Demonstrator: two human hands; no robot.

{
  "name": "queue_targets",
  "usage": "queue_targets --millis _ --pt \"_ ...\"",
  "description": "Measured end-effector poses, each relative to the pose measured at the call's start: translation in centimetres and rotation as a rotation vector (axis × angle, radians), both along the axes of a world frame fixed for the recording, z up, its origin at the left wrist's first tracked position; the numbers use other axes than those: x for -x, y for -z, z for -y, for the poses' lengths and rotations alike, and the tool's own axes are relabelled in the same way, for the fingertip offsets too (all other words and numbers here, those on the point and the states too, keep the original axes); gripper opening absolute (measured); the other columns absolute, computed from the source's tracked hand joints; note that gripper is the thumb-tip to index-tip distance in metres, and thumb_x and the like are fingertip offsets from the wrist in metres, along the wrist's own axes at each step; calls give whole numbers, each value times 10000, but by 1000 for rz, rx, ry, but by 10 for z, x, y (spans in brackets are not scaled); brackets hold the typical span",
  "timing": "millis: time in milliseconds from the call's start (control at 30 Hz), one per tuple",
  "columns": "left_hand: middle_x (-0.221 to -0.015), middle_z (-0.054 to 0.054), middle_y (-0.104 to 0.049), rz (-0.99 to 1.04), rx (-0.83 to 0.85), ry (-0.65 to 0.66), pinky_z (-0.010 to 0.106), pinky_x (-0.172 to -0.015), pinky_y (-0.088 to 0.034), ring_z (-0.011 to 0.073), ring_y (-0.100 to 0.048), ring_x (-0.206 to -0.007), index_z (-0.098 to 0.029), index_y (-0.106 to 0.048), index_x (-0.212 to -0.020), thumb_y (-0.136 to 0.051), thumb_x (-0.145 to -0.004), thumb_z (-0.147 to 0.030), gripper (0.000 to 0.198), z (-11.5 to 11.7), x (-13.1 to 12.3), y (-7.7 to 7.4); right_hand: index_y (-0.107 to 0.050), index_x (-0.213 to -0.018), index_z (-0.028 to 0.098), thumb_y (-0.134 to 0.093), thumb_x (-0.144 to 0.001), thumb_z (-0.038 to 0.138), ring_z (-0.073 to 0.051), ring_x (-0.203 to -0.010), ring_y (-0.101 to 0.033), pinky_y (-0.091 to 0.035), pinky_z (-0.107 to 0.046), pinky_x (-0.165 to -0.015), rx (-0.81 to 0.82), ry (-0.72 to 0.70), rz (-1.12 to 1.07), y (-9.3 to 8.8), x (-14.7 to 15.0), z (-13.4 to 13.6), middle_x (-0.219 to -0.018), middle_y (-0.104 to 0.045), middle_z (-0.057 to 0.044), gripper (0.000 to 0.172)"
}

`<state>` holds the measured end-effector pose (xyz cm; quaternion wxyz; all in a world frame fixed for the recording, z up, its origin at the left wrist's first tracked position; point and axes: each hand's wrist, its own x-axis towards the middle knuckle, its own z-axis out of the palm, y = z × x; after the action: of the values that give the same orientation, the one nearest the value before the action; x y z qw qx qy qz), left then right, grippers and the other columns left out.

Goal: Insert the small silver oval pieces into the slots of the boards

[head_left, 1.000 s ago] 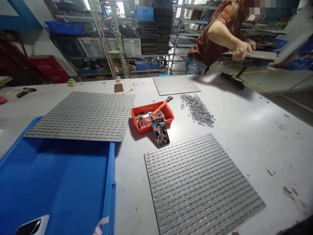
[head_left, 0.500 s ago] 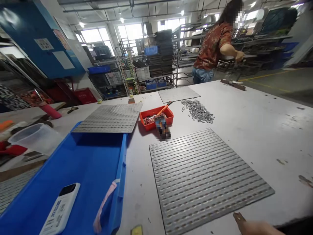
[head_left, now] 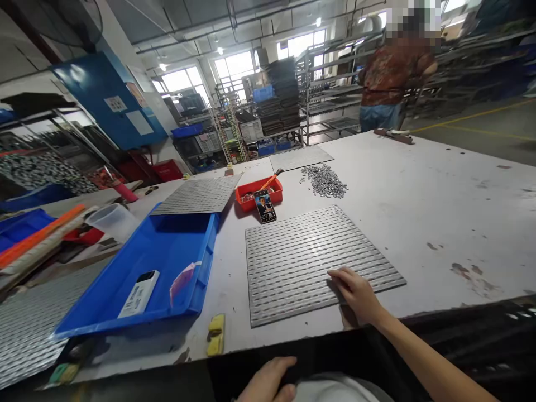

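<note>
A grey square plate (head_left: 293,262), covered with rows of short slot-like marks, lies flat on the table in front of me. My right hand (head_left: 355,293) is over its near right part, fingers stretched loosely forward, close to its surface; I cannot tell if they touch it. Nothing shows in that hand. Low in the view, my left hand (head_left: 270,382) is off the table's front edge, its thumb and finger apart and nothing seen between them. A heap of small grey metal pieces (head_left: 324,181) lies beyond the plate.
A phone (head_left: 265,206) leans on a red bin (head_left: 276,195) with an orange-handled tool. At left, a blue tub (head_left: 207,251) holds a white device (head_left: 140,293); another ridged plate (head_left: 199,194) rests on its far end. A flat sheet (head_left: 301,158) lies farther back. A person (head_left: 387,72) stands beyond.
My view has tilted and shifted, showing more of the table's near edge. My right hand has come from the bottom edge up over the plate. My left hand has entered view.
</note>
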<state>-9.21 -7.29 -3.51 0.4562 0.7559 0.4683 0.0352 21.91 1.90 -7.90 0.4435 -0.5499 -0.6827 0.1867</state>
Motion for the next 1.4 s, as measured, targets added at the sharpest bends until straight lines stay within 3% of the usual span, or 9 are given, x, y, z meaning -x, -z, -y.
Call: queue_targets --millis 100,233,433,567,767,867,967,1167,1400 --pt "-1224 46 -655 148 29 -61 347 -967 -480 208 -614 -1102 -278 -534 -1287 -467 -914 -410 401 -10 -3 -25 -656 -1008 226 -448 -910 280 -228 -934 -633 -508 -358 -812 13 40 -35 4 -5 -6 -988 -683 -73 236" --pt "-1328 75 -581 -163 -488 -158 369 -1058 -399 200 -517 -1231 -240 -530 -1279 -381 -935 -404 410 -47 -16 -44 -656 -1007 209 -457 -890 279 -233 -963 -624 -484 -372 -852 14 51 -27 9 -6 -7 -1015 -681 -75 241" --pt "-1574 183 -172 -389 -561 -255 584 -1117 -172 363 -145 -1433 -147 -316 -1443 -486 -860 -453 680 -109 -29 -10 -679 -963 203 -480 -854 342 -246 -943 -639 -480 -385 -849 38 114 -19 12 -15 12 -993 -701 -80 266" --pt "-1559 180 -223 -447 -550 -177 583 -1102 -187 384 -157 -1424 -174 -317 -1445 -494 -821 -559 754 -112 -40 5 -691 -938 214 -535 -816 423 -255 -902 -660 -497 -383 -822 88 171 -17 14 -39 33 -967 -720 -67 287" --pt "-1448 163 -390 -427 -641 -51 547 -1101 -194 380 -293 -1339 -212 -447 -1354 -502 -757 -671 755 -102 -62 -1 -673 -891 182 -642 -751 555 -191 -631 -619 -494 -286 -542 406 81 -244 12 -92 42 -783 -701 -68 400" --pt "-1337 138 -481 -407 -658 -19 552 -1107 -180 349 -385 -1256 -239 -486 -1300 -537 -708 -711 759 -116 -64 -5 -682 -889 175 -686 -715 568 -185 -640 -604 -481 -268 -525 473 41 -287 2 -100 19 -778 -691 -73 430" --pt "-1413 156 -407 -405 -641 -30 563 -1124 -137 345 -315 -1322 -216 -434 -1347 -501 -744 -704 779 -145 -63 -4 -689 -899 177 -693 -711 531 -191 -683 -617 -496 -273 -574 500 -73 -293 -15 -85 -25 -787 -696 -71 401" --pt "-1528 129 -292 -380 -574 11 566 -1135 -118 321 -185 -1414 -241 -362 -1415 -488 -798 -649 751 -194 -56 0 -675 -862 181 -590 -791 376 -175 -704 -629 -496 -277 -632 366 -320 -162 -37 -10 -127 -777 -701 -41 225" --pt "-1537 133 -285 -339 -599 10 559 -1149 -71 315 -153 -1428 -224 -388 -1404 -426 -806 -690 759 -197 -50 10 -692 -866 205 -572 -800 244 -177 -802 -649 -484 -297 -763 268 -370 -3 -26 83 -208 -862 -722 -26 142"
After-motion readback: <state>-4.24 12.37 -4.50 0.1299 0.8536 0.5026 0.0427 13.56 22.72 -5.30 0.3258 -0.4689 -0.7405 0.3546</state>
